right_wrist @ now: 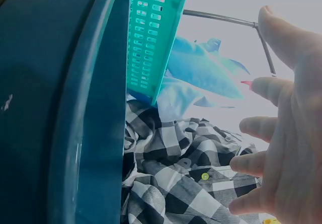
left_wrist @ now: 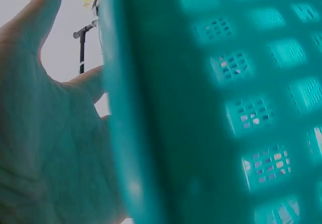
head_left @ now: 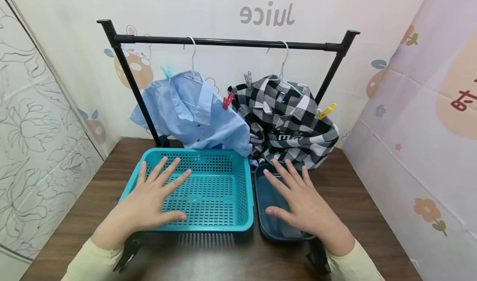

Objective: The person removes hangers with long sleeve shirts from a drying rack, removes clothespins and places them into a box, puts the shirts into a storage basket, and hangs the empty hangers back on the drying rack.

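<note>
My left hand hovers over the left part of a turquoise plastic basket, fingers spread and straight, palm down. The right hand is spread the same way over a dark blue bin beside the basket. Neither hand holds anything. Behind the basket, a light blue shirt hangs from a white hanger, with a teal peg and a red peg on it. Next to it a black-and-white checked shirt hangs from a pale hanger, with a grey peg and a yellow peg.
A black clothes rack stands at the back of the brown wooden table, its bar running across above both shirts. A printed cloth wall closes off the right side, and a flower-patterned panel stands at the left.
</note>
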The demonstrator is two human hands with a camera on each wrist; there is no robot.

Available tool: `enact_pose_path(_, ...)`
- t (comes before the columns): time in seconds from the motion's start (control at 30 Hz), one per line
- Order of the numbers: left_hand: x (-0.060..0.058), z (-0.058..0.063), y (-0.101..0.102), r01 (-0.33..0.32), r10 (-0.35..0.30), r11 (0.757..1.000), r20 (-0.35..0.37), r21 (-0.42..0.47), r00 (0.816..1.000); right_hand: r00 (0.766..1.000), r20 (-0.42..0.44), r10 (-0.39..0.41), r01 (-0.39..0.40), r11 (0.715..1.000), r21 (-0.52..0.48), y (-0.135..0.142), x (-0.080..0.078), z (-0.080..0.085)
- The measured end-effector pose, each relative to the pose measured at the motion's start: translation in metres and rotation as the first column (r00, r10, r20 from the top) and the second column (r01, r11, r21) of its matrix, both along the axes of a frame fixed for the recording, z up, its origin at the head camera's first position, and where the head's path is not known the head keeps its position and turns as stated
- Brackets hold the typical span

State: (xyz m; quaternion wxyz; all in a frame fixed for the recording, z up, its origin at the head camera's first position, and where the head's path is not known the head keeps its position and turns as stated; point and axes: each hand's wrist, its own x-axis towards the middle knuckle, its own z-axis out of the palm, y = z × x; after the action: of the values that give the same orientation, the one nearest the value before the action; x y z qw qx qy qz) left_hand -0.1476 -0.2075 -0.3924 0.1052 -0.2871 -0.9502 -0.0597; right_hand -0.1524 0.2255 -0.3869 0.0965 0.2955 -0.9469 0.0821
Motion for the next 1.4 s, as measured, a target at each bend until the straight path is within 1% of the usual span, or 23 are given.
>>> enact_pose_path(0.1,0.005,-0.001,-0.008,0.004,-0.004,1.0,0.003,0.016,1.0,1.0,0.01,-0.016,0.016,1.0,0.002,-0.001,-0.001,0.0)
enact_pose_path(0.2,0.012,0.0,-0.014,0.013,-0.014,0.999,0.033,0.037,0.999,1.0,0.006,-0.018,0.018,1.0,-0.005,-0.001,-0.001,0.0)
enact_pose_path(0.27,0.016,0.002,-0.019,0.023,-0.026,0.998,0.061,0.057,0.998,1.0,0.001,-0.021,0.021,1.0,-0.015,-0.001,-0.001,-0.001)
enact_pose_path(0.37,0.019,0.009,-0.026,0.052,-0.061,0.994,0.095,0.092,0.994,1.0,0.006,-0.03,0.03,0.999,-0.021,0.0,0.0,0.0)
enact_pose_path(0.53,0.018,0.024,-0.038,0.104,-0.116,0.987,0.101,0.121,0.988,0.999,0.01,-0.04,0.041,0.999,-0.017,0.0,0.001,0.0)
enact_pose_path(0.67,0.01,0.037,-0.049,0.115,-0.131,0.984,0.118,0.136,0.984,0.999,0.007,-0.044,0.044,0.999,-0.012,0.0,0.0,0.001)
enact_pose_path(0.77,0.0,0.046,-0.056,0.117,-0.138,0.982,0.133,0.15,0.981,0.999,0.015,-0.049,0.049,0.999,-0.007,0.0,0.0,0.001)
enact_pose_path(0.9,-0.019,0.061,-0.064,0.104,-0.132,0.977,0.146,0.187,0.98,0.998,0.03,-0.047,0.047,0.999,-0.012,0.0,0.001,0.003)
enact_pose_path(1.03,-0.046,0.073,-0.071,0.063,-0.096,0.977,0.159,0.205,0.983,0.999,0.025,-0.049,0.049,0.999,-0.013,0.0,0.002,0.003)
enact_pose_path(1.17,-0.074,0.083,-0.079,0.013,-0.055,0.976,0.187,0.218,0.981,0.999,0.007,-0.044,0.044,0.999,-0.018,0.0,0.003,0.003)
enact_pose_path(1.23,-0.086,0.088,-0.083,-0.019,-0.025,0.974,0.193,0.225,0.981,0.999,0.001,-0.036,0.036,0.999,-0.023,0.0,0.004,0.004)
enact_pose_path(1.3,-0.097,0.093,-0.086,-0.072,0.026,0.969,0.19,0.236,0.981,1.0,-0.005,-0.026,0.026,0.999,-0.028,0.0,0.005,0.004)
enact_pose_path(1.33,-0.102,0.096,-0.087,-0.102,0.055,0.964,0.192,0.246,0.98,1.0,-0.008,-0.024,0.024,0.999,-0.027,0.0,0.005,0.004)
enact_pose_path(1.4,-0.111,0.101,-0.087,-0.176,0.124,0.946,0.198,0.273,0.972,1.0,-0.014,-0.021,0.02,0.999,-0.025,0.0,0.005,0.005)
